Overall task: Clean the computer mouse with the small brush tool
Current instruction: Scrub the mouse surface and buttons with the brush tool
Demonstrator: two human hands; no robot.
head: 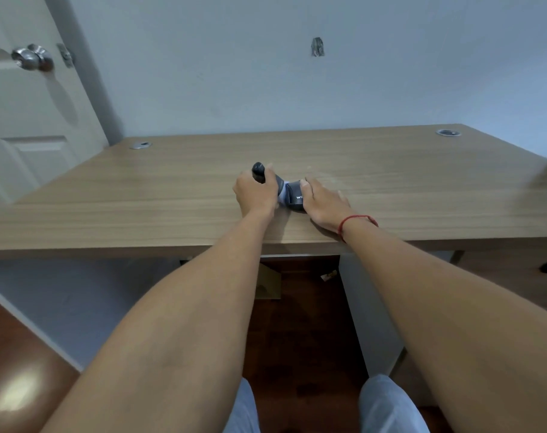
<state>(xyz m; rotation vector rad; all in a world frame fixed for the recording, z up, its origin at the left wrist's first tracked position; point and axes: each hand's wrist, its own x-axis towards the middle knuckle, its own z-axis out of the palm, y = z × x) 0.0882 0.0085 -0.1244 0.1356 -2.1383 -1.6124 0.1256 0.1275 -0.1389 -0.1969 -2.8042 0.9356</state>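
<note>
A dark computer mouse [295,199] with white lettering lies on the wooden desk [159,195], near its front edge. My right hand [323,204] rests over the mouse's right side and holds it down. My left hand [256,195] is closed around a dark grey brush tool [260,172], whose rounded end sticks up past my fingers. The tool's pale bristle end [283,191] points right and touches the left side of the mouse. Most of the mouse is hidden by my hands.
Two round cable grommets sit at the desk's back corners, one left [140,145] and one right [448,132]. A white door with a metal knob [31,58] stands to the left. Under the desk are a cardboard box [267,282] and a white panel.
</note>
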